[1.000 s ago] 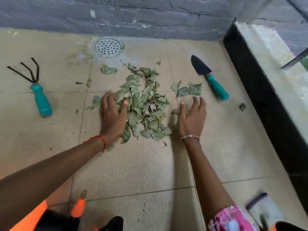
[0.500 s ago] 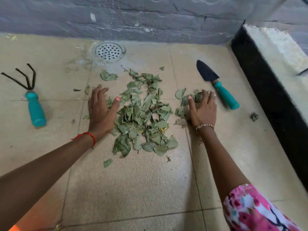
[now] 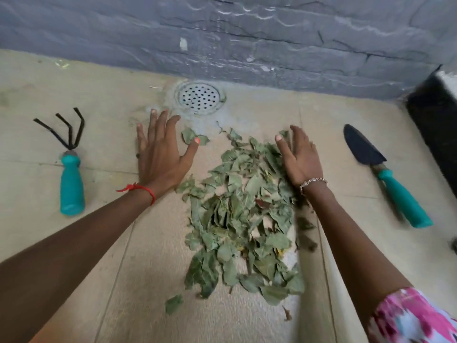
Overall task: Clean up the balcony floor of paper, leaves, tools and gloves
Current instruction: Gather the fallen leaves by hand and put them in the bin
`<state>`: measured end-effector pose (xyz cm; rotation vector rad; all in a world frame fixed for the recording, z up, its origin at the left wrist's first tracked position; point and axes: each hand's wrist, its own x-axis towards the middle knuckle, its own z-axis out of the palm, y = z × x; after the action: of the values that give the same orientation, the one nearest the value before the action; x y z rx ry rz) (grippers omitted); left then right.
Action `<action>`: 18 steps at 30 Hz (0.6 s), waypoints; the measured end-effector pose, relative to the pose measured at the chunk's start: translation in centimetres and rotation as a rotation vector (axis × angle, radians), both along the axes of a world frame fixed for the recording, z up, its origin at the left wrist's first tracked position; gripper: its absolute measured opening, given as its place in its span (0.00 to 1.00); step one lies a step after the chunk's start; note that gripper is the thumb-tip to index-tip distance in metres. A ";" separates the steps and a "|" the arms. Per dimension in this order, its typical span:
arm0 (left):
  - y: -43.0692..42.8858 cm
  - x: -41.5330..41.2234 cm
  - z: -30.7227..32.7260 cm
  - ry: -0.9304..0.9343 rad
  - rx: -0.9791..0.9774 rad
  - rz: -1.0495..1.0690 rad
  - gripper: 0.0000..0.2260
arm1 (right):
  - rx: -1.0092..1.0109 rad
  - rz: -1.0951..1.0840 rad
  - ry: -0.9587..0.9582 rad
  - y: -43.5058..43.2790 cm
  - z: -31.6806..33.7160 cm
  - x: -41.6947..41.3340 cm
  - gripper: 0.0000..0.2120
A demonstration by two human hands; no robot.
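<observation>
A heap of dry green leaves lies on the beige tiled floor between my arms. My left hand is spread flat, fingers straight, on the floor to the left of the heap's far end, with its thumb by a loose leaf. My right hand rests with straight fingers against the heap's far right side. A teal-handled hand rake lies at the left. A teal-handled trowel lies at the right.
A round metal floor drain sits just beyond my left hand, at the foot of a grey stone wall. A black ledge borders the floor at the right. A single leaf lies apart near me.
Both hands have reached farther toward the wall. The right hand swept the separate right-hand leaves into the main heap, which is now narrower. The view has shifted closer to the wall.
</observation>
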<state>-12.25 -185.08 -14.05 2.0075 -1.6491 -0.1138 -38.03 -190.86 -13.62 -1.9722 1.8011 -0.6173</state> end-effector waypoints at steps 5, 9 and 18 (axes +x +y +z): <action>0.0 0.4 -1.4 0.127 0.133 0.092 0.34 | 0.201 0.455 -0.161 0.8 1.4 2.9 0.28; -0.4 0.7 -1.3 0.124 0.153 0.046 0.38 | 0.108 0.411 -0.304 -3.5 2.8 6.1 0.24; -0.4 0.6 -1.2 0.112 0.148 -0.026 0.40 | 0.094 0.516 0.063 -10.6 0.9 11.5 0.21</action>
<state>-11.66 -185.50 -15.25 2.0481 -1.6381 -0.3610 -26.49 -201.42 -12.75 -2.2811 1.2406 -0.2991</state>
